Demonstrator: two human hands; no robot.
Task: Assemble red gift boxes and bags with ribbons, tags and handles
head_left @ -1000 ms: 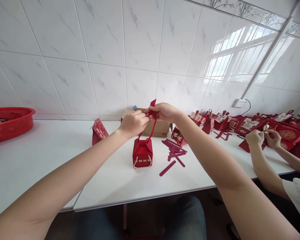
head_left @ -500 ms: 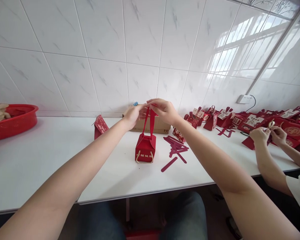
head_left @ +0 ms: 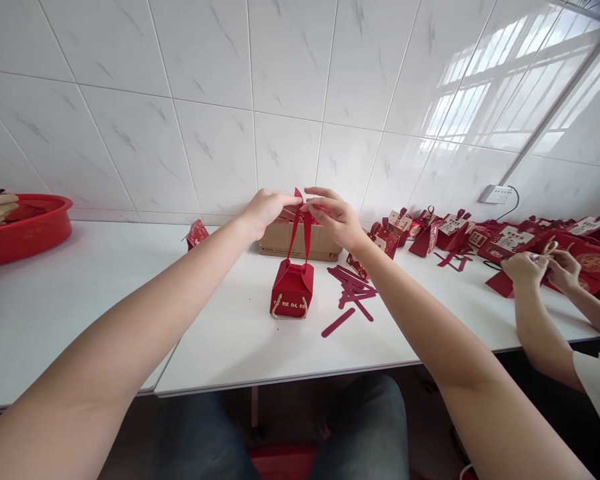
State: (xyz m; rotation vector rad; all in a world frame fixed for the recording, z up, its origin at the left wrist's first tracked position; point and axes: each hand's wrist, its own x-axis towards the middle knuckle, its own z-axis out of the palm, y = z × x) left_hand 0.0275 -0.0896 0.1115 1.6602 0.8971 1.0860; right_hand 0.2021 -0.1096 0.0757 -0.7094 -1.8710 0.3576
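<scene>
A small red gift box (head_left: 292,291) with pale lettering and a beige rope handle (head_left: 289,316) stands upright on the white table in front of me. Two strands of red ribbon (head_left: 307,237) rise from its top and meet between my hands. My left hand (head_left: 270,208) pinches the ribbon from the left, thumb stretched toward the ribbon's upper end. On the other side my right hand (head_left: 333,215) holds the ribbon between thumb and fingers, its other fingers bent loosely above. The ribbon's crossing point lies partly behind my fingertips.
Behind the box sits a cardboard carton (head_left: 300,243). Dark red strips (head_left: 350,287) lie to the right, and a red basin (head_left: 25,230) stands far left. Many red gift boxes (head_left: 453,230) crowd the right, where another person's hands (head_left: 543,270) work on a cord.
My hands have drawn slightly apart, and a ribbon end now sticks up between them. The view has shifted a little; the box stays on the table.
</scene>
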